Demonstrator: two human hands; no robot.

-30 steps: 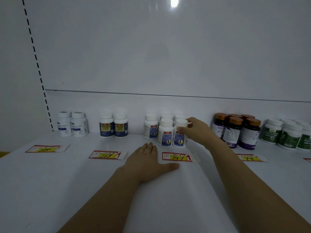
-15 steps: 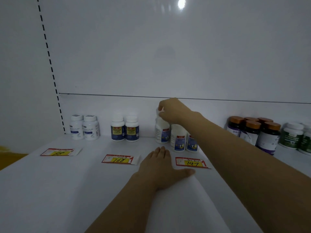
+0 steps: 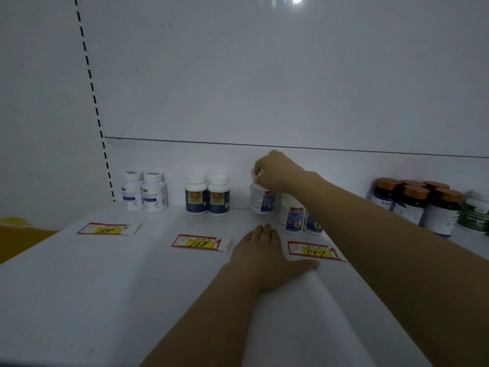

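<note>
- Now the right hand (image 3: 277,172) is up at the back of the shelf (image 3: 105,287), fingers curled over the cap of a white bottle (image 3: 260,201) and pinching it from above.
- That bottle stands upright with its long axis vertical, cap up and blue-patched label facing out. Its base is at shelf level, but I can't tell whether it is touching.
- Close behind it is the back wall (image 3: 264,75), and above it there's nothing but open air.
- Two matching bottles (image 3: 291,215) stand just in front and to the right, partly under the right forearm. That makes three of this kind.
- To its left is a bare gap, then a pair of blue-label bottles (image 3: 195,198). Further left is a pair of white-label bottles (image 3: 154,192) near the slotted upright (image 3: 92,88).
- The left hand (image 3: 264,258) lies flat on the shelf, fingers straight and together, thumb out toward the 147 tag (image 3: 315,250).
- I count three price tags: that one, the 168 tag (image 3: 199,242) just left of the hand, and a third tag (image 3: 105,229) further left.
- Off to the right are dark bottles (image 3: 439,213) with five copper caps showing, then green-label bottles (image 3: 475,215) cut off at the frame edge.
- There's plenty of bare shelf toward the front, and its left edge drops away by the yellow patch (image 3: 16,229).
</note>
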